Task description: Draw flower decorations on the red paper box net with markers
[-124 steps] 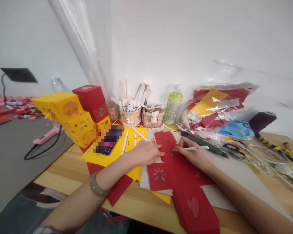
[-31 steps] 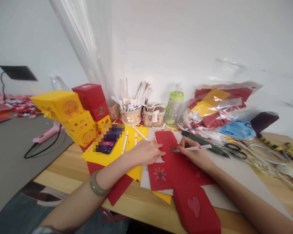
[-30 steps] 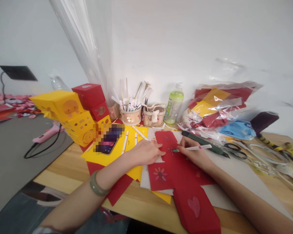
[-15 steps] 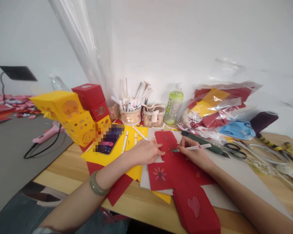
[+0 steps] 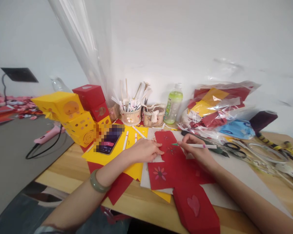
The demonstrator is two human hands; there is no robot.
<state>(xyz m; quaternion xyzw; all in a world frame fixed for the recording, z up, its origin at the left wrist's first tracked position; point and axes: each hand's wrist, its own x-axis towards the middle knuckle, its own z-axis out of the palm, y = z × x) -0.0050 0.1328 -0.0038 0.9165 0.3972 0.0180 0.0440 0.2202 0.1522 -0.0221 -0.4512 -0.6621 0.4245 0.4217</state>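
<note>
A cross-shaped red card (image 5: 183, 170) lies on a pale board, with a heart, a coloured flower and a smaller dark flower drawn on it. My right hand (image 5: 197, 151) is closed round a white marker pen (image 5: 202, 146). The pen's green tip points left, just above the small flower (image 5: 171, 150) on the upper part of the card. My left hand (image 5: 146, 150) rests flat with fingers stretched out, the fingertips on the card's left edge. A green bangle (image 5: 97, 182) circles my left wrist.
Left of the card, a phone (image 5: 109, 140) and loose markers lie on yellow paper (image 5: 97, 157). Yellow boxes (image 5: 61, 104) and red boxes (image 5: 90, 94) are stacked behind. Marker basket (image 5: 130, 116), bottle (image 5: 174, 104), scissors (image 5: 234, 151) and bagged paper (image 5: 215, 107) stand or lie further back.
My right hand has shifted slightly up and right, so the marker's tip is off the small flower, which shows more fully. My left hand stays in place.
</note>
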